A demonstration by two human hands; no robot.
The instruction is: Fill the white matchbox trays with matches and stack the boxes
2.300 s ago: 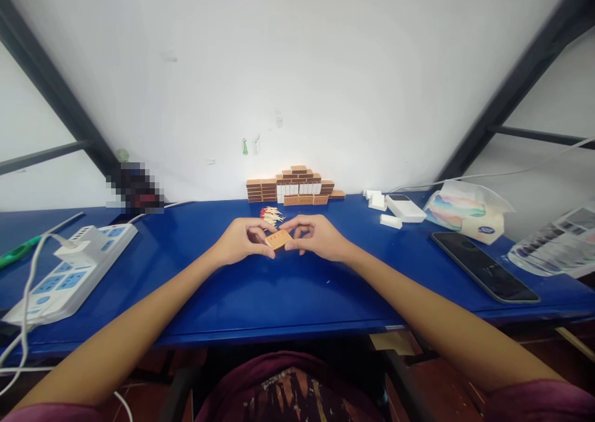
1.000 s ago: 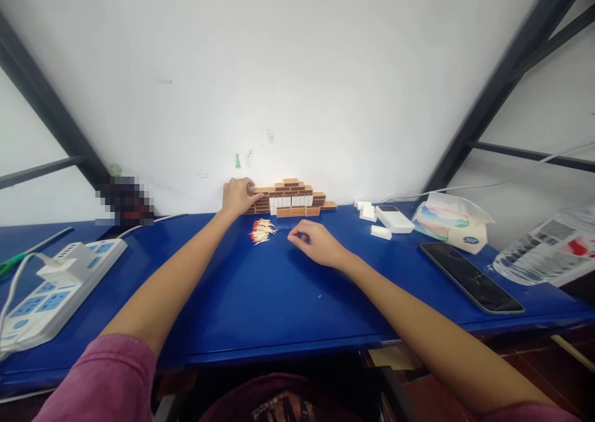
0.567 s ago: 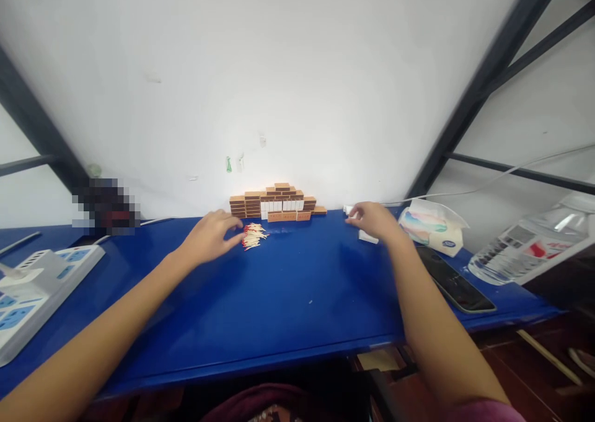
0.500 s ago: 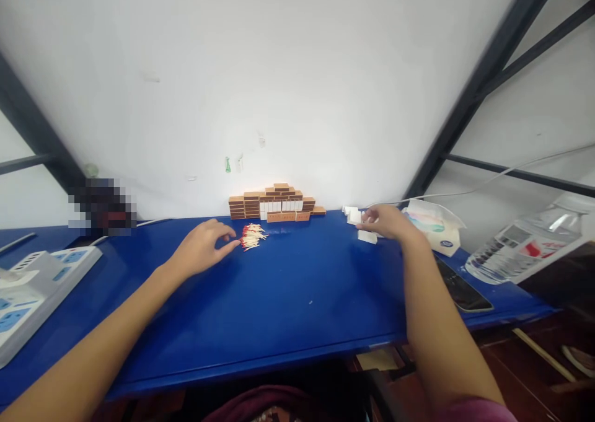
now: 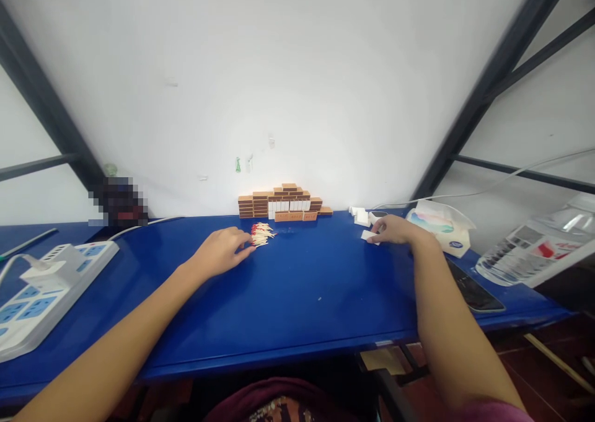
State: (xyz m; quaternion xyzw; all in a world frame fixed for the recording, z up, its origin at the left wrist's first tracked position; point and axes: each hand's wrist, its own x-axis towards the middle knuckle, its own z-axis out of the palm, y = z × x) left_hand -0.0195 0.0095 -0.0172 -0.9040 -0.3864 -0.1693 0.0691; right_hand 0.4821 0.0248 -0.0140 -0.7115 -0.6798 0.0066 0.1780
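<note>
My left hand [image 5: 229, 248] rests on the blue table beside a loose pile of red-tipped matches [image 5: 263, 233]. Its fingers curve, with the thumb apart from them, and I see nothing between them. Over on the right, my right hand [image 5: 390, 228] has thumb and fingers at a small white matchbox tray [image 5: 368, 236], pinching its right end. Several more white trays [image 5: 361, 216] lie just behind it. Against the wall stands a stepped stack of brown matchboxes [image 5: 246, 207], with white pieces upright in its middle.
A tissue pack [image 5: 444, 224] and a dark phone [image 5: 474, 285] lie right of my right arm. A large clear bottle [image 5: 534, 248] lies beyond them. To the left are a power strip [image 5: 51, 301] and a blurred dark object [image 5: 121, 202]. The table's front edge [image 5: 279, 355] is near me.
My right hand has come down from the rear white trays to the nearer one and now grips it. My left hand stays by the matches. The view has shifted slightly left.
</note>
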